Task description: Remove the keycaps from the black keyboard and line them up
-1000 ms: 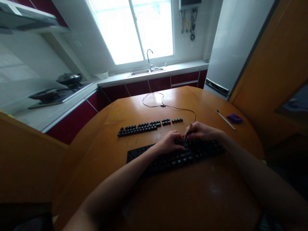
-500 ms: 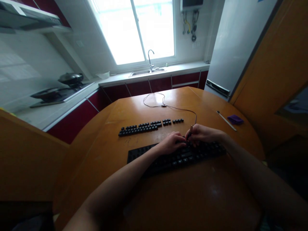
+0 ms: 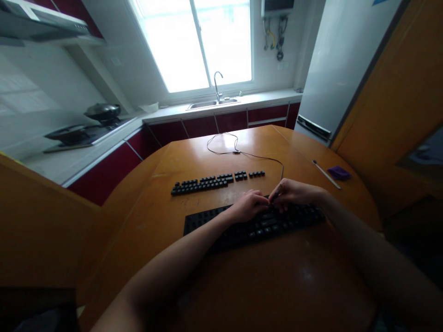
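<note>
A black keyboard (image 3: 200,221) lies before me, with keycaps off along its upper left part as far as the dim light shows. My left hand (image 3: 247,206) rests over its middle, fingers stretched and slightly apart, tips close to my right fingertips. Closed round a slim brown-handled tool (image 3: 278,190), my right hand (image 3: 292,192) is on the keyboard's upper right part. The tool's working end is hidden by fingers. Behind the keyboard, loose black keycaps (image 3: 200,185) stand in rows and small groups.
The keyboard cable (image 3: 263,157) runs back in a loop over the wooden table (image 3: 152,193). To the right lie a thin pale stick with a dark end (image 3: 327,175) and a folded purple cloth (image 3: 339,173). Beyond are a sink counter (image 3: 270,97) and a fridge (image 3: 339,64).
The brown tool has tilted and sunk lower into my right hand, so less of its handle shows. My left fingertips have shifted slightly toward the right hand.
</note>
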Demonstrator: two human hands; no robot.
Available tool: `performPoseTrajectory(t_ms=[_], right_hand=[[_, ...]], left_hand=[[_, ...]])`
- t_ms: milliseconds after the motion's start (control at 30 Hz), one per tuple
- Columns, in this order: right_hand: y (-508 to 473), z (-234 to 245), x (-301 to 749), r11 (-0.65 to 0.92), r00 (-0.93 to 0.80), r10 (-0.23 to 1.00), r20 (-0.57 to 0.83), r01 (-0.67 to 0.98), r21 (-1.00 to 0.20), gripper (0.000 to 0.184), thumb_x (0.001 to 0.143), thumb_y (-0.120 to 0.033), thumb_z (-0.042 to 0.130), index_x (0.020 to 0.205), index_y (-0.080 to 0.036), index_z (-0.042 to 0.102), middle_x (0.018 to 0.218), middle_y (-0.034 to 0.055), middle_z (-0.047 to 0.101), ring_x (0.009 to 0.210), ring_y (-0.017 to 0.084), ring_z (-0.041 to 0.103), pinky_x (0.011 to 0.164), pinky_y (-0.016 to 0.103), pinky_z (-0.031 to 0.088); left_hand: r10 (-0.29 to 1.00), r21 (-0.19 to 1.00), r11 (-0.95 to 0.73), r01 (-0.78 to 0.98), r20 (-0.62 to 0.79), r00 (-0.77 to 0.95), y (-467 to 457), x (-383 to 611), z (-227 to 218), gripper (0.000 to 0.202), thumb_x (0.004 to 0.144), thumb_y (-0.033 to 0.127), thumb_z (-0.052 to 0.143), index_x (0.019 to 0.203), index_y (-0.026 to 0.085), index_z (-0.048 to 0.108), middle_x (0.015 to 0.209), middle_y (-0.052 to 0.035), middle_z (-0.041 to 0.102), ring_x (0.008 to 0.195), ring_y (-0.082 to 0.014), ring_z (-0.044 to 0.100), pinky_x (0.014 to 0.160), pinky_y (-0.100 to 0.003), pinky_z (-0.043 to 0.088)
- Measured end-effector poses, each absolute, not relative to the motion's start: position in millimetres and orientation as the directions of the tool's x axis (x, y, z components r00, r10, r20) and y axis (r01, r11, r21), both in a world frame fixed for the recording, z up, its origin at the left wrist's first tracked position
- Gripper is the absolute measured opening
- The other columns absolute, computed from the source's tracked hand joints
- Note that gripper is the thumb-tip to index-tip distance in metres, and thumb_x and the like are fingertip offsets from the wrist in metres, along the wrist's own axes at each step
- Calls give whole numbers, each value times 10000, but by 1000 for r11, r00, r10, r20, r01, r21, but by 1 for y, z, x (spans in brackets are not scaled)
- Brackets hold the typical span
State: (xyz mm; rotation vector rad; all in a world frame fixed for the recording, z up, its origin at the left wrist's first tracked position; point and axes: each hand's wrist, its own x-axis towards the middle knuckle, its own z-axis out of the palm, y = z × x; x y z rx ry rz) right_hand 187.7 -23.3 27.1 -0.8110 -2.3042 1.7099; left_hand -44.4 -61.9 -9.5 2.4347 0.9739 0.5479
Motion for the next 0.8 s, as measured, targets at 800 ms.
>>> performPoseTrajectory(t_ms=[800], right_hand=[[-28, -5, 148, 452, -697, 688, 204, 191, -872, 303, 926, -394, 536, 720, -172, 516, 608, -30, 501, 546, 111, 431, 509, 234, 345]], left_hand=[[710, 742, -554, 377, 185, 679, -62, -46, -5, 177, 799, 308, 769, 855, 141, 764, 870, -53, 724, 817, -177, 652, 756, -260, 494]])
